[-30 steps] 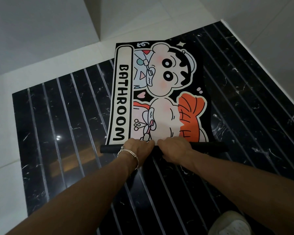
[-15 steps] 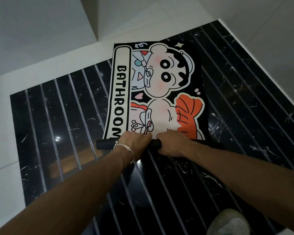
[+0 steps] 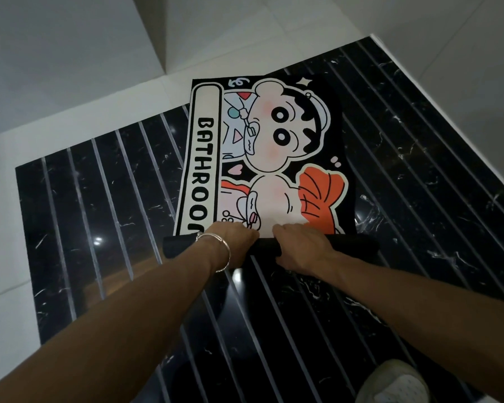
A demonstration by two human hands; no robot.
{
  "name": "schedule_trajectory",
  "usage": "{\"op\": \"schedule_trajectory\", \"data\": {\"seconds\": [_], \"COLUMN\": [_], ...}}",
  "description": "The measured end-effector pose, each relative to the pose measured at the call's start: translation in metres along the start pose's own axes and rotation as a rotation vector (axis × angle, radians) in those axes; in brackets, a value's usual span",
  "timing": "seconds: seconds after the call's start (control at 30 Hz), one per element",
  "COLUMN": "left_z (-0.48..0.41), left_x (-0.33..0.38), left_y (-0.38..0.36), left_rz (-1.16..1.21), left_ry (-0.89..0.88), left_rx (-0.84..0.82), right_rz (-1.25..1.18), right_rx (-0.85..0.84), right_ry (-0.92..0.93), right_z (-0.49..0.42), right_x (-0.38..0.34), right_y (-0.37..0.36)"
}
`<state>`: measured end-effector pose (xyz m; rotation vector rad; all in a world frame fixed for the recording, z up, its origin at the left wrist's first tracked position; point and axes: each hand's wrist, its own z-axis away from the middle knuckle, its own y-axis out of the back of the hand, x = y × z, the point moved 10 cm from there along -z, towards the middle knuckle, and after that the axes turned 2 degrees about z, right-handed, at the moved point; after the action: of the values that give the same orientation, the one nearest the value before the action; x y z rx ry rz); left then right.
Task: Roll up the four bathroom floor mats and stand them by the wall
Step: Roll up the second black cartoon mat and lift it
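Both hands are clamped on the same thing: the left hand (image 3: 233, 238), with a thin silver bracelet (image 3: 216, 251) at its wrist, and the right hand (image 3: 301, 247) lie side by side, knuckles up and fingers curled down over the black rolled part (image 3: 266, 247) of a printed cartoon bathroom floor mat (image 3: 274, 146). That roll is a slim tube lying crosswise on the glossy black marble floor with pale stripes (image 3: 99, 199), at the mat's near edge, and its two ends stick out past each hand.

The step in hand looks like the rolling of this one mat, and an early part of it. Most of the mat lies flat beyond the hands, stretching away to the far edge of the black floor, where its top corner laps onto the pale tiled border near the grey wall corner (image 3: 163, 48). The white strip lettered BATHROOM runs along its left side, with the last letter partly covered.

Next, the hands would need to push the roll away from the body, keeping even pressure so the tube stays tight and straight. No other mats show. A pale shoe (image 3: 393, 382) sits at the lower right.
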<state>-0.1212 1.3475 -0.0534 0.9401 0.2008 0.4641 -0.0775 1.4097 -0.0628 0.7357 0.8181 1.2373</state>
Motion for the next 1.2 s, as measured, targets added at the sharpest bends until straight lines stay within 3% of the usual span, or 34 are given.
{"op": "schedule_trajectory", "data": {"seconds": [0.07, 0.2, 0.43, 0.67, 1.0, 1.2], "left_z": [0.000, 0.005, 0.000, 0.012, 0.011, 0.013], "left_x": [-0.001, 0.003, -0.002, -0.012, -0.013, -0.021], "left_y": [0.002, 0.006, 0.000, 0.004, -0.006, -0.017], "left_rz": [0.012, 0.015, -0.003, 0.062, -0.013, 0.036], "left_ry": [-0.004, 0.004, 0.038, 0.041, -0.013, -0.015], "left_rx": [0.005, 0.176, 0.072, 0.201, 0.120, -0.014], "right_rz": [-0.018, -0.199, -0.030, -0.294, -0.201, -0.133], "right_rx": [-0.057, -0.258, -0.002, -0.273, -0.301, -0.350], "right_ry": [-0.005, 0.012, -0.004, -0.004, -0.020, 0.021], "right_z": [-0.001, -0.005, -0.001, -0.004, 0.013, 0.013], "right_x": [0.002, 0.004, 0.005, 0.005, 0.021, 0.017], "right_y": [-0.002, -0.006, -0.002, -0.003, -0.022, -0.031]}}
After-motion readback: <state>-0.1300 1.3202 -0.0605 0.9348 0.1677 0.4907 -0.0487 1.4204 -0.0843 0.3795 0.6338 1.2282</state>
